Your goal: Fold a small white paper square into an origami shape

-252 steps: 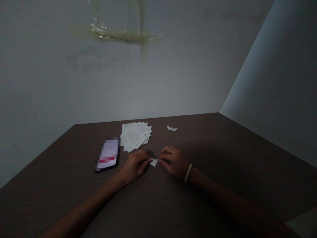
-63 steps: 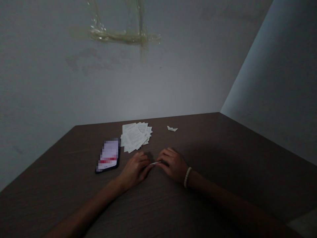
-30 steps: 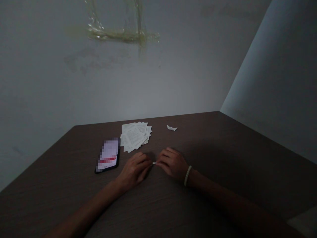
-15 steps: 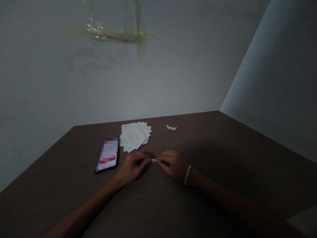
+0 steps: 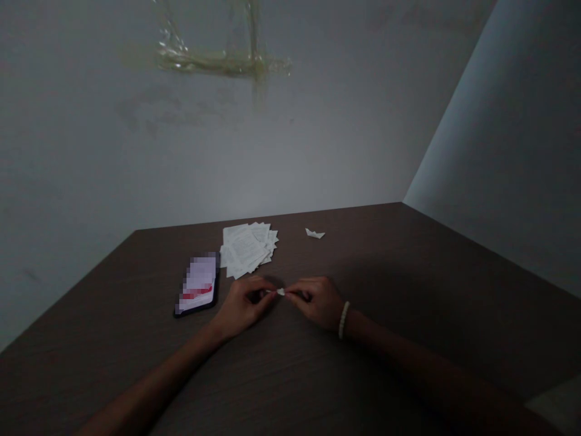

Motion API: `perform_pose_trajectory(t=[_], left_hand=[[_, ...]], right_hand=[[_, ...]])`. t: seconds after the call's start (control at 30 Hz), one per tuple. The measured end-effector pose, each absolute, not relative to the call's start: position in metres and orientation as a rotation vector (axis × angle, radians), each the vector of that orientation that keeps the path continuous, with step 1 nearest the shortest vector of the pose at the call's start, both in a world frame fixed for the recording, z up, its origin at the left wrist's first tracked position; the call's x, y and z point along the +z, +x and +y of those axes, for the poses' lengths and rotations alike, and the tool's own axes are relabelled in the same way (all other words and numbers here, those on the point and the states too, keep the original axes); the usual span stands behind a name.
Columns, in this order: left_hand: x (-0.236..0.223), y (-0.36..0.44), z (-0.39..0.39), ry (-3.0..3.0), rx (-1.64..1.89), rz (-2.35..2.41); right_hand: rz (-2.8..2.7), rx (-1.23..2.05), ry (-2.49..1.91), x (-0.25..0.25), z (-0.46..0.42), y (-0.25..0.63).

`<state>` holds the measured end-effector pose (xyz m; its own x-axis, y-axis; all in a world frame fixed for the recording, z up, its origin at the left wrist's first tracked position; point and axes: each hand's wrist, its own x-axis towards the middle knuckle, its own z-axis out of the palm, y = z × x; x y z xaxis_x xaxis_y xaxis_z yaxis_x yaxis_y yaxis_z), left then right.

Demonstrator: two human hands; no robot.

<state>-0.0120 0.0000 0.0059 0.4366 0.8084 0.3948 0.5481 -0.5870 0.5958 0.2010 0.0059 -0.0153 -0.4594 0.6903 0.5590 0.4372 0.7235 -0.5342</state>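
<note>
Between my two hands, low over the brown table [image 5: 281, 375], is a small piece of folded white paper [image 5: 281, 292]. My left hand [image 5: 247, 306] pinches its left end between thumb and fingertips. From the other side my right hand [image 5: 318, 301], with a pale beaded bracelet [image 5: 344, 320] at the wrist, pinches its right end. Fingertips cover most of the paper, so its full shape is hidden. Farther back on the table lies a small folded paper boat [image 5: 315, 234].
A loose stack of printed paper squares [image 5: 247, 249] lies beyond my left hand. Left of it rests a phone [image 5: 197, 284] with its screen lit and partly blurred. Behind the table rises a grey wall [image 5: 318, 151] with strips of tape [image 5: 209, 63].
My right hand's fingers have shifted slightly and are drawn closer together at the paper. A little more of the paper shows between the hands. My left hand stays nearly still.
</note>
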Motion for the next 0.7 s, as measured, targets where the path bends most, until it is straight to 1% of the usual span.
perform_pose_trajectory(t=[0.43, 0.7], left_hand=[[0.0058, -0.0097, -0.0004, 2.366, 0.976, 1.053], [0.0042, -0.0101, 0.0004, 2.373, 0.979, 1.045]], right_hand=[[-2.111, 0.504, -0.96, -0.0175, 0.0037, 0.1993], [-2.121, 0.439, -0.959, -0.0198, 0.0053, 0.1992]])
